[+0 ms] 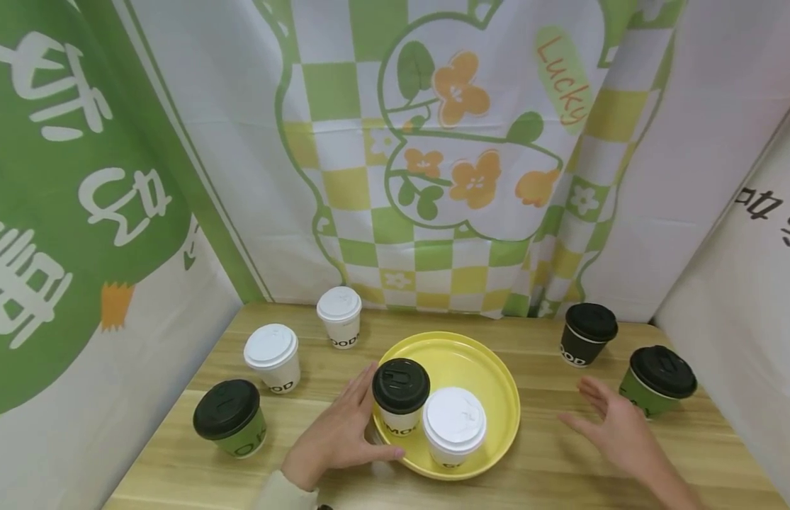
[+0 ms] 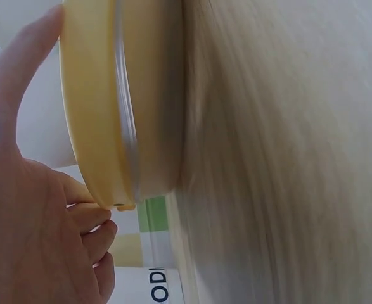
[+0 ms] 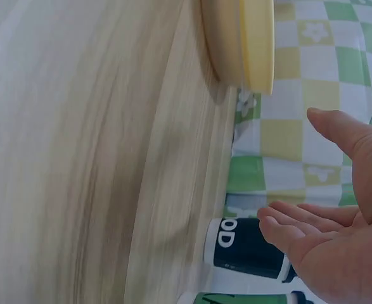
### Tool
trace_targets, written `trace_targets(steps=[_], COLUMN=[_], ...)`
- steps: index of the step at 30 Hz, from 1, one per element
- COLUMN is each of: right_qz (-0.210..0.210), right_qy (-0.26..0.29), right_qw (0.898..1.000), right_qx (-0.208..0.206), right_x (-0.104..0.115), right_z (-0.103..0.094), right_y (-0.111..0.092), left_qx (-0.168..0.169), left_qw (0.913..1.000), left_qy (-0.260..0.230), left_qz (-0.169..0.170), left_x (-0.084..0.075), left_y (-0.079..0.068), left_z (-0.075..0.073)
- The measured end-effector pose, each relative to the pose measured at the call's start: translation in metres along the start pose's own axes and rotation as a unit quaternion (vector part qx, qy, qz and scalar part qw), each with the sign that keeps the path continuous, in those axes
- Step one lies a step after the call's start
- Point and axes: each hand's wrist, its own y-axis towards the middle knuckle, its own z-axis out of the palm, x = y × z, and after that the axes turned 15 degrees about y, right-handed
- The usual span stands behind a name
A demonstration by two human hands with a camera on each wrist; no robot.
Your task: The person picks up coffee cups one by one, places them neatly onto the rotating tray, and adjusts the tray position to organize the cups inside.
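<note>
Two cups stand upright on a round yellow tray [image 1: 497,446]: a white paper cup with a black lid [image 1: 401,386] and a white cup with a white lid [image 1: 454,421]. At the tray's left edge is my left hand [image 1: 343,432], thumb stretched along the near rim and fingers beside the black-lidded cup. In the left wrist view its fingertips [image 2: 100,237] bend loosely past the tray's rim. My right hand [image 1: 614,432] hovers with thumb and fingers spread, holding nothing. It is nearest a green cup with a black lid [image 1: 659,379].
A black cup [image 1: 586,336] stands at the back right. On the left are a green cup with a black lid [image 1: 232,418] and two white cups, one nearer [image 1: 273,358] and one farther back [image 1: 341,315]. A patterned curtain [image 1: 433,269] hangs behind the wooden table [image 1: 541,453].
</note>
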Motion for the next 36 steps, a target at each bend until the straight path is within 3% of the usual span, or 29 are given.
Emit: trace_targets(steps=[12,21,29,36], right_qz=[0.081,0.086,0.106,0.11], right_qy=[-0.008,-0.025,-0.012,-0.004], right_qw=[0.997,0.996,0.994,0.994], right_qx=[0.019,0.009,0.021,0.005], right_x=[-0.014,-0.023,-0.031,-0.036], right_z=[-0.013,-0.018,-0.022,-0.021], right_y=[0.028,0.038,0.052,0.063], left_qx=[-0.009,0.002,-0.006,0.003], left_qw=[0.9999,0.9991,0.9986,0.9987], left_qy=[0.013,0.031,0.042,0.037], left_qz=[0.003,-0.028,-0.033,-0.034], left_x=[0.008,0.01,0.006,0.001], left_y=[-0.006,-0.013,-0.018,-0.021], left_z=[-0.001,-0.009,-0.01,-0.005])
